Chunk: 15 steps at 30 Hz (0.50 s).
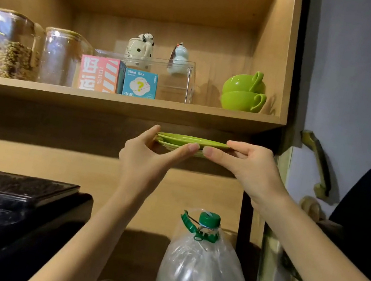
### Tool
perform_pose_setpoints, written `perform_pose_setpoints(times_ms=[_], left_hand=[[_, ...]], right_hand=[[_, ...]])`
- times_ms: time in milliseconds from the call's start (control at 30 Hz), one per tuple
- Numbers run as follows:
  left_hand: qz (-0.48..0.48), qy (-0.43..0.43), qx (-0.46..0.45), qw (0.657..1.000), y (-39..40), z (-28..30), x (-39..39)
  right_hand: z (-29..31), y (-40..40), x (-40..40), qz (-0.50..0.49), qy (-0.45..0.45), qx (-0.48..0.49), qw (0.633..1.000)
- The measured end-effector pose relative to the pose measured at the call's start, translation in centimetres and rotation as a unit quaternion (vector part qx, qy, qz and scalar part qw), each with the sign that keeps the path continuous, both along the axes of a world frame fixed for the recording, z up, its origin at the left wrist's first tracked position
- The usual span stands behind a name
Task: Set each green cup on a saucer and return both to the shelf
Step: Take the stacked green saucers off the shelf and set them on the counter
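Note:
Two green saucers (pixel 189 141) lie stacked one on the other, held level in the air just below the front edge of the wooden shelf (pixel 122 102). My left hand (pixel 151 156) grips the stack's left rim and my right hand (pixel 247 166) grips its right rim, thumbs underneath at the front. Two green cups (pixel 243 92) stand stacked on the right end of the shelf, the upper one tilted, handles pointing right.
On the shelf stand two glass jars (pixel 12 45), two small printed boxes (pixel 118 79), a clear plastic box (pixel 177 82) and two figurines (pixel 141 48). Below are a black appliance (pixel 5 212) at left and a large plastic bottle with a green cap (pixel 202 262).

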<state>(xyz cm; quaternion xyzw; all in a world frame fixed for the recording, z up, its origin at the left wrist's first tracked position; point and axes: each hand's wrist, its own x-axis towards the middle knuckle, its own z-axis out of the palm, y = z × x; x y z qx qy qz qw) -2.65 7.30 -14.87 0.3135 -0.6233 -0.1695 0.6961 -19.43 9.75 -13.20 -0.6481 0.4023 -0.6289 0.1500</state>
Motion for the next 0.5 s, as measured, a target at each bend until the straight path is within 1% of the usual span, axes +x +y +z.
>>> perform_pose_setpoints(times_ms=[100,233,300,400,500], left_hand=[[-0.026,0.022,0.013,0.999,1.8,-3.5,0.0],[-0.056,0.053,0.053,0.996,2.8,-9.2,0.4],[-0.055,0.071,0.091,0.992,2.8,-12.5,0.8],[-0.058,0.07,0.136,0.987,3.1,-17.5,1.4],[-0.043,0.049,0.16,0.985,3.9,-21.9,1.7]], right_hand=[[-3.3,1.5,0.8,-0.009,0.015,0.01,1.0],[-8.7,2.7,1.2,0.063,0.02,0.04,0.997],[-11.9,2.7,1.2,0.065,0.011,0.054,0.996],[-16.4,3.0,1.5,0.057,-0.005,0.077,0.995],[-20.9,3.4,1.7,0.059,-0.012,0.112,0.992]])
